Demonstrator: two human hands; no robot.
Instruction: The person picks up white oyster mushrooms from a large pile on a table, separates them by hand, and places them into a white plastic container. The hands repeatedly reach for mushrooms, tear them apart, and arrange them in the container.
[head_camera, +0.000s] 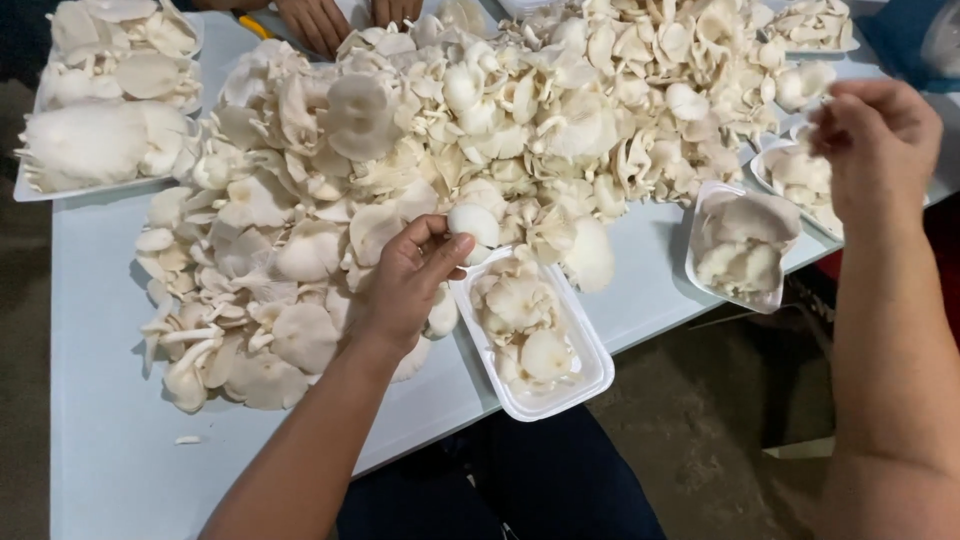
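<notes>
White rectangular foam tray (590, 372) at 6 o'clock, half full of pale oyster mushrooms. Second white foam tray (702, 205) at 3 o'clock, filled and covered with clear film. Further loaded trays at 10 and 1 o'clock. Left hand (408, 283) pinching round white mushroom cap (472, 222) at 12 o'clock of near tray. Right hand (872, 140) at 2 o'clock, fingers curled; grip cannot be told. Big heap of loose white mushrooms (400, 180) across pale blue desk (100, 430). Other person's hands (318, 20) at 12 o'clock. Brown floor below.
</notes>
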